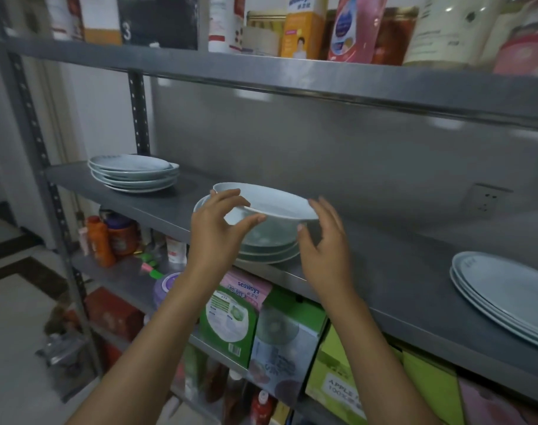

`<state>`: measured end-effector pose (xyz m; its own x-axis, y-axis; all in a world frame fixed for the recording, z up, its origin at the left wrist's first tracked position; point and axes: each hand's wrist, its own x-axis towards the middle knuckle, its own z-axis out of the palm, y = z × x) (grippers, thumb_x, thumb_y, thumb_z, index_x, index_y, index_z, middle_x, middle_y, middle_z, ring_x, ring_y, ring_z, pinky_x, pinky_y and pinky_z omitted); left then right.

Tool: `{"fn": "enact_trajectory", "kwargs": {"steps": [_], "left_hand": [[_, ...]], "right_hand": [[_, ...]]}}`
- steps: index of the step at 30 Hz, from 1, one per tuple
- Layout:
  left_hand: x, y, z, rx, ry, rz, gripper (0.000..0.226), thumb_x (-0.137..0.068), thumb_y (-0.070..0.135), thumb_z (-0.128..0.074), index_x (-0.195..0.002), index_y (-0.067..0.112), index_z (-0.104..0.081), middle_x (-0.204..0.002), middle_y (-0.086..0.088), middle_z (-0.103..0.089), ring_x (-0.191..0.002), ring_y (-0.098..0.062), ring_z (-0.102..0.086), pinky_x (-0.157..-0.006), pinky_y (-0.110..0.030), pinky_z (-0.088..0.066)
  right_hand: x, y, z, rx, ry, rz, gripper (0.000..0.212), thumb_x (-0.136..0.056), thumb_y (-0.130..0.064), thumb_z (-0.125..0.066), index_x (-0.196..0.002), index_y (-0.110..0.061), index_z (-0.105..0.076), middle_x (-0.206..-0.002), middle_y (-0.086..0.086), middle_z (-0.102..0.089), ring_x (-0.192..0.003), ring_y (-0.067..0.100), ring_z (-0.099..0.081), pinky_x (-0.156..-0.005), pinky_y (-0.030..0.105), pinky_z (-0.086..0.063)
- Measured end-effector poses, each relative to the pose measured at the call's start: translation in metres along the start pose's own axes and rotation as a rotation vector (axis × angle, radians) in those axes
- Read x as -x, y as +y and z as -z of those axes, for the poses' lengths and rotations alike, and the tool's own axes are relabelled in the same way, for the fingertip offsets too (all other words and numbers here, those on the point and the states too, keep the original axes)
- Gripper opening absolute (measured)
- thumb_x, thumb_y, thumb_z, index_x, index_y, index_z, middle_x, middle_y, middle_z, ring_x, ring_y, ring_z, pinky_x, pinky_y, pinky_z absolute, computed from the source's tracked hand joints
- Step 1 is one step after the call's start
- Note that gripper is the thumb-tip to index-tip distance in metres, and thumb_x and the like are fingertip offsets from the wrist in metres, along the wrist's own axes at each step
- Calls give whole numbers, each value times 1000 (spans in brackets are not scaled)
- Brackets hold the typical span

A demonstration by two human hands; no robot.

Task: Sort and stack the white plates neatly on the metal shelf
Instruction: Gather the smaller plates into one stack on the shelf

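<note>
A white plate [276,205] is held tilted just above the middle stack of white plates [269,248] on the grey metal shelf [384,271]. My left hand [218,228] grips its left rim, fingers over the top and thumb underneath. My right hand [326,237] holds the right rim, its thumb under the edge and its fingers up against the side. A second stack of white plates [132,173] sits at the shelf's far left. A third stack of larger oval plates [503,296] lies at the right, partly cut off by the frame edge.
The shelf above [292,75] carries boxes, jars and bottles and hangs low over the plates. Below are cartons [230,320], green boxes and bottles [102,240]. A wall socket [483,199] is at the back right. Bare shelf surface lies between the stacks.
</note>
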<state>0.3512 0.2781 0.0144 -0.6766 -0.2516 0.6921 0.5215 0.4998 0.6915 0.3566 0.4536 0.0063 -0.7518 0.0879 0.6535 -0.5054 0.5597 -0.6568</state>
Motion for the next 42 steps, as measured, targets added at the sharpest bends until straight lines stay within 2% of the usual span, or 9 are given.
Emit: {"fn": "enact_trajectory", "kwargs": {"steps": [11,16,21,27,29,31,34,37,42], "left_hand": [[-21,-28,-15,-64,-91,122,29,-69,24,-85,-91,9,-75,-125,0,-65,-111,8,-39,-101,-16,-32],[-25,-26,-13,-160,-147,170,31,-72,29,-84,-95,11,-74,-117,4,-65,-110,-6,-48,-90,-20,-33],[-34,-26,-11,-363,-392,256,27,-73,25,-83,-93,10,-75,-109,-7,-68,-94,-20,-58,-74,-24,-38],[-41,-6,-15,-544,-624,298,19,-87,17,-64,-104,17,-73,-102,-4,-69,-82,-19,-59,-73,-26,-43],[-36,3,-19,-582,-602,252,26,-93,16,-51,-112,19,-69,-106,-7,-70,-87,-22,-62,-79,-29,-46],[-27,11,-28,-574,-528,132,33,-96,13,-45,-122,18,-64,-122,-13,-65,-112,-28,-59,-96,-34,-42],[-7,26,-52,-456,-490,-187,34,-92,3,-44,-119,7,-64,-131,-13,-60,-138,-31,-37,-116,-40,-20],[14,39,-87,-392,-552,-411,35,-83,6,-39,-107,4,-64,-119,-11,-64,-129,-32,-45,-116,-45,-23],[53,55,-151,-279,-645,-483,43,-85,2,-51,-127,-1,-56,-144,-17,-47,-139,-34,-34,-115,-35,-10]], "right_hand": [[6,56,8,118,122,-150,34,-90,-12,-57,-124,-12,-54,-134,3,-48,-126,18,-45,-100,22,-31],[12,74,13,208,47,-268,34,-89,-12,-58,-123,-10,-55,-131,6,-50,-124,24,-47,-100,29,-36],[11,80,17,284,-46,-350,32,-88,-16,-57,-121,-12,-57,-128,6,-54,-120,25,-50,-98,33,-40],[10,82,18,312,-93,-367,28,-88,-20,-56,-116,-16,-60,-122,2,-58,-112,22,-55,-91,30,-43],[10,82,19,276,-108,-392,29,-90,-20,-55,-118,-17,-59,-124,2,-57,-111,20,-56,-87,25,-41],[11,79,23,227,-107,-409,30,-91,-19,-54,-121,-17,-57,-127,2,-56,-113,19,-55,-86,22,-38],[14,75,35,231,-66,-364,33,-92,-18,-54,-125,-16,-56,-129,1,-55,-118,19,-51,-89,20,-35],[19,80,59,259,2,-313,33,-91,-16,-55,-124,-15,-56,-128,2,-54,-121,19,-49,-91,18,-31],[32,95,112,335,127,-262,30,-89,-11,-56,-119,-12,-59,-121,5,-57,-117,20,-51,-91,16,-31]]}}
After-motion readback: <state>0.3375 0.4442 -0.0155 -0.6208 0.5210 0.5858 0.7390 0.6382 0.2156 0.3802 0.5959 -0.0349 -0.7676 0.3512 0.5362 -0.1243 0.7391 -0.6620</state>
